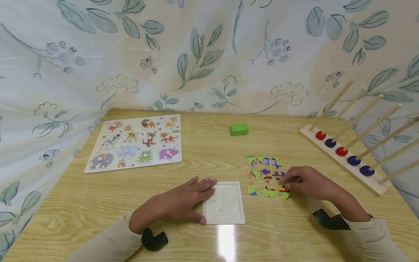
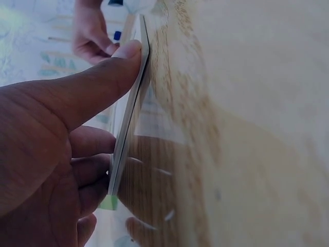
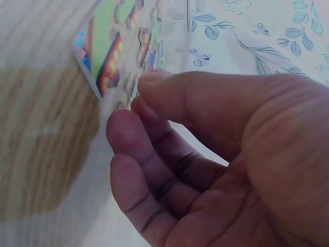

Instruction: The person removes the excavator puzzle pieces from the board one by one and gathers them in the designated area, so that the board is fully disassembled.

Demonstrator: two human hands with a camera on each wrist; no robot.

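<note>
A pale, square puzzle tray (image 1: 224, 203) with a thin border line lies flat on the table. My left hand (image 1: 184, 198) rests on its left side, fingers spread; the thumb touches the near corner and the fingertips reach the far edge. In the left wrist view the left thumb (image 2: 97, 85) lies along the tray's edge. To the right are loose jigsaw pieces (image 1: 270, 193) in three rows, green with colourful print. My right hand (image 1: 307, 182) pinches a piece at the right column with thumb and fingertips; the hand partly hides it. The right wrist view shows the right hand (image 3: 190, 154) curled beside the pieces (image 3: 110, 56).
An animal peg puzzle board (image 1: 132, 143) lies at the back left. A green block (image 1: 239, 129) sits at the back centre. At the right stands a wooden peg rack (image 1: 343, 160) with red and blue beads. A leaf-patterned cloth (image 1: 203, 80) hangs behind the table.
</note>
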